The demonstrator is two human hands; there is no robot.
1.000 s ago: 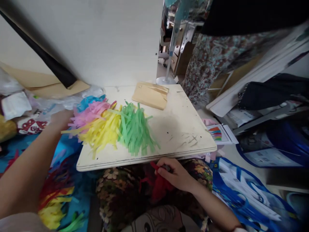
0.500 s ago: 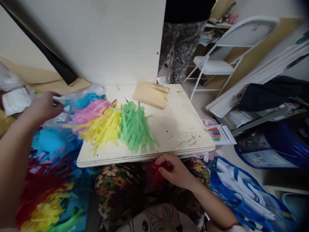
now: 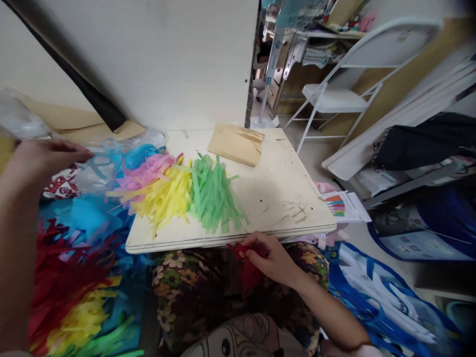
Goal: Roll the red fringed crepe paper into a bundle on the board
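Right hand (image 3: 273, 260) pinches red paper strips (image 3: 247, 270) (hanging downward) at lower centre; left hand (image 3: 40, 158) open, empty, upper left.

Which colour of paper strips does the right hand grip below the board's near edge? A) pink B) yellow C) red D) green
C: the right hand pinches red paper strips over the lap, just under the board; the green strips, yellow strips and pink strips lie on the board, untouched.
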